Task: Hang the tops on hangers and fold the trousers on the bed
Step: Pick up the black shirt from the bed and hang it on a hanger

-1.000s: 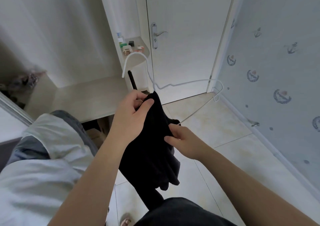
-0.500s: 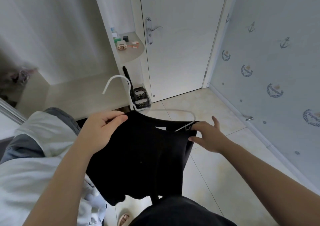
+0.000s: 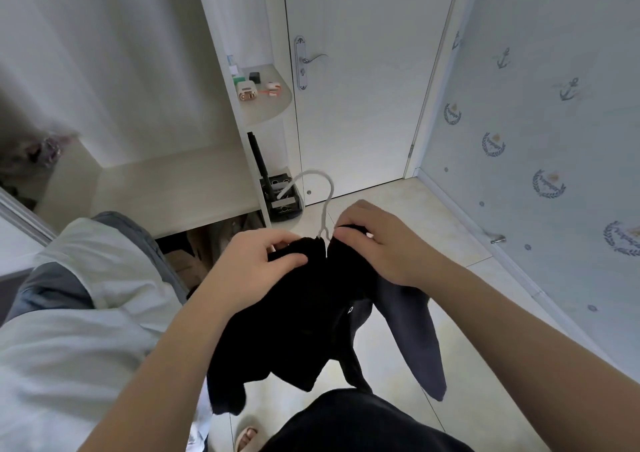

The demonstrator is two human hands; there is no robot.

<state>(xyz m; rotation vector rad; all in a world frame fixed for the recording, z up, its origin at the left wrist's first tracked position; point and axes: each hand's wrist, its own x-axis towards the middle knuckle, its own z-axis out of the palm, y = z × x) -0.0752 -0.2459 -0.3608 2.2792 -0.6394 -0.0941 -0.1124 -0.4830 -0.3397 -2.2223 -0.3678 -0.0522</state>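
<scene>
Both-handed, curled fingers of left hand (image 3: pixel 256 271) and right hand (image 3: pixel 388 247) pinching the black top (image 3: pixel 304 320) at its neck, drawn in from its shoulders beside the white hanger (image 3: pixel 325 219) hook: probably seated, ready to hang.

one top (image 3: pixel 304 313), one hanger (image 3: pixel 327 188), one left hand (image 3: pixel 256 266), one right hand (image 3: pixel 384 247)

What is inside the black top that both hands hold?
A white hanger: only its hook sticks out at the collar. Almost all the rest is covered by the black top and cannot be seen.
</scene>
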